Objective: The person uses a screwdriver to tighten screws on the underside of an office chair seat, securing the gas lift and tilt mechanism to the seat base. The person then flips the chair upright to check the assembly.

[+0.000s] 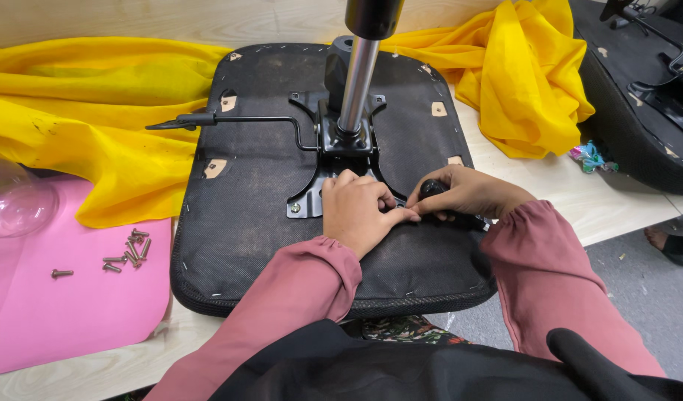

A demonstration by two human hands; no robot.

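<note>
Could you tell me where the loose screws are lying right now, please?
In the head view, the loose screws lie on the pink sheet at the left, just beside the upturned seat base.

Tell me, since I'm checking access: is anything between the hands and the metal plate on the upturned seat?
Nothing visible. The left hand rests on the black mounting plate, and the right hand grips a black tool beside it. The screws lie off to the side.

L hand (356,212) hides plate corner; gas cylinder (358,82) cut off at top.
</note>
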